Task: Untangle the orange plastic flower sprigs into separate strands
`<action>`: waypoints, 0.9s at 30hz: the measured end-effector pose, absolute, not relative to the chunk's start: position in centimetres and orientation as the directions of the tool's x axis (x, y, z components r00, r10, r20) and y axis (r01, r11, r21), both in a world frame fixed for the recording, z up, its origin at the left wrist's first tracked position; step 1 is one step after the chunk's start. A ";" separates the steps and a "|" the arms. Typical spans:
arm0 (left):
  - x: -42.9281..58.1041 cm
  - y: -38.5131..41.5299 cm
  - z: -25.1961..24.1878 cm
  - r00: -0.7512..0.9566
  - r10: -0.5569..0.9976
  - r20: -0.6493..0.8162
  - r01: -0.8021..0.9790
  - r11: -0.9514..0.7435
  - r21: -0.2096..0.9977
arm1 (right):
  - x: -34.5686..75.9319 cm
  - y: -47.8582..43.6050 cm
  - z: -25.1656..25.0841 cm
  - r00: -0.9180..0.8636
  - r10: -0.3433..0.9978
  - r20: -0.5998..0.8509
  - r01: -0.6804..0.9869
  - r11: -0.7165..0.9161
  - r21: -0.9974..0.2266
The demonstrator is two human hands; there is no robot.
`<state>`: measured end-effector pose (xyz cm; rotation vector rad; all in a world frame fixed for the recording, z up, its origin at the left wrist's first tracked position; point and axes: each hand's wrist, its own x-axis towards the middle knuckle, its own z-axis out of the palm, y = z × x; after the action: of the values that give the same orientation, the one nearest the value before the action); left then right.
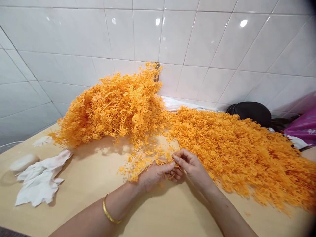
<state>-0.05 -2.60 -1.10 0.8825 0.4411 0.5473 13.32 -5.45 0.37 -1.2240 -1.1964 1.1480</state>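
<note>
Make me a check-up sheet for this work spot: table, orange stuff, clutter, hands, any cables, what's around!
Surface: pale wood-coloured table, partly covered.
Job's things: orange sprigs in the hands; tall orange heap on the left, flatter orange spread on the right.
Clutter: crumpled white cloth, whitish rounded object, black item, purple bag.
Hands: left hand holds sprigs; right hand pinches at them.
Cables: thin white cord-like strip, left edge; can't tell what.
Surroundings: white tiled wall.
</note>
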 end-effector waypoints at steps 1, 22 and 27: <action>-0.1 -2.5 -1.2 0.769 0.619 -0.159 -0.279 0.550 0.787 | 13.7 -5.3 0.4 0.127 0.990 0.064 -0.005 0.065 -0.998; -1.7 -0.7 0.9 0.467 0.812 -0.351 -0.425 0.554 0.715 | 15.5 -4.8 0.1 0.214 0.976 -0.042 -0.414 0.052 -0.909; -3.4 -2.1 1.8 0.453 0.786 -0.421 -0.264 0.570 0.778 | 15.3 -4.6 -0.2 0.232 0.971 -0.051 -0.440 0.058 -0.896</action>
<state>-3.35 -2.09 1.81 0.6959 0.8690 0.7172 15.28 -4.59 -0.18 -0.9696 -0.7022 1.2146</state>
